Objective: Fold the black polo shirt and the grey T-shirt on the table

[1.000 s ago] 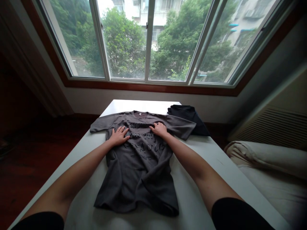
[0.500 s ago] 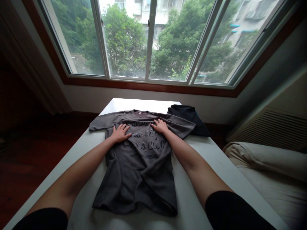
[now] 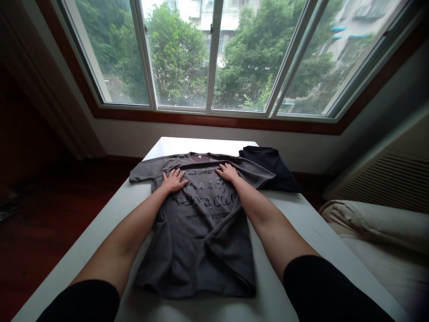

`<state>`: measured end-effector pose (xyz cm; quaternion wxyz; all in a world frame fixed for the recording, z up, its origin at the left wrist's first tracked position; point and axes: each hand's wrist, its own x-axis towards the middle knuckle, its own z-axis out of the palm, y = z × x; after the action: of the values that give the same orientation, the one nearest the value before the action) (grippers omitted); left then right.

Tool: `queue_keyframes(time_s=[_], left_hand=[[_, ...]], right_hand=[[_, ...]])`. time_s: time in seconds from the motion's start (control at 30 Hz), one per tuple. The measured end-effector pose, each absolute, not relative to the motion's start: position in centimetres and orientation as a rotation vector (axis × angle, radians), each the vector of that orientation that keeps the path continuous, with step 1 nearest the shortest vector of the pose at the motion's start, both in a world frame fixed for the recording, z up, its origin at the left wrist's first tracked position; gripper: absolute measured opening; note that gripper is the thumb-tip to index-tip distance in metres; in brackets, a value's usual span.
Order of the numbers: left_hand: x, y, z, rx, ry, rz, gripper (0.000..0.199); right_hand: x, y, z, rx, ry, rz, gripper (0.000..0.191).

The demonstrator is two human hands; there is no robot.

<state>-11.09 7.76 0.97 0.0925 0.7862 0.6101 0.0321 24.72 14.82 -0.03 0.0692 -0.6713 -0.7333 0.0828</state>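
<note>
A dark grey T-shirt (image 3: 201, 241) with black lettering lies spread front side up, its collar towards the window and its hem towards me. My left hand (image 3: 173, 180) rests on the left of the chest, palm down with the fingers spread. On the upper right of the chest lies my right hand (image 3: 228, 172), also flat with its fingers apart. Both hands touch the cloth without gripping it. Creases run through the lower half of the shirt. Its right sleeve reaches the edge of a folded black garment.
The white table (image 3: 288, 210) carries the shirt and, at its far right, the folded black garment (image 3: 273, 167). Beyond the table is a wide window (image 3: 211, 112). A cream-covered bed or couch (image 3: 382, 228) stands to the right, and a dark red floor (image 3: 43, 237) lies to the left.
The view has shifted slightly. My hands stay flat on the shirt, and the chest between them looks a little smoother, with more of the lettering readable.
</note>
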Motion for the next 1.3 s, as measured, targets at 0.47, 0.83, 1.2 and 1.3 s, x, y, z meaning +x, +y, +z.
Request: queue_keyframes(time_s=[0.47,0.83,1.2,1.3], left_hand=[[-12.3,-3.2,3.3,2.650,1.109,0.331,0.055],[-17.5,-16.3,11.9,2.284,0.928,-0.211,0.032],[-18.6,-22.3,10.9,2.408,1.088,-0.203,0.026],[-18.4,-23.8,10.8,2.442,1.083,-0.224,0.039]], right_hand=[[21.4,-3.6,5.2,-1.039,-2.501,0.546,0.035],[25.6,-16.1,10.6,-0.991,-2.785,1.073,0.077],[33.9,-20.1,10.3,-1.202,-2.636,1.438,0.022],[35.2,-21.4,10.9,-1.266,-2.536,1.414,0.018]])
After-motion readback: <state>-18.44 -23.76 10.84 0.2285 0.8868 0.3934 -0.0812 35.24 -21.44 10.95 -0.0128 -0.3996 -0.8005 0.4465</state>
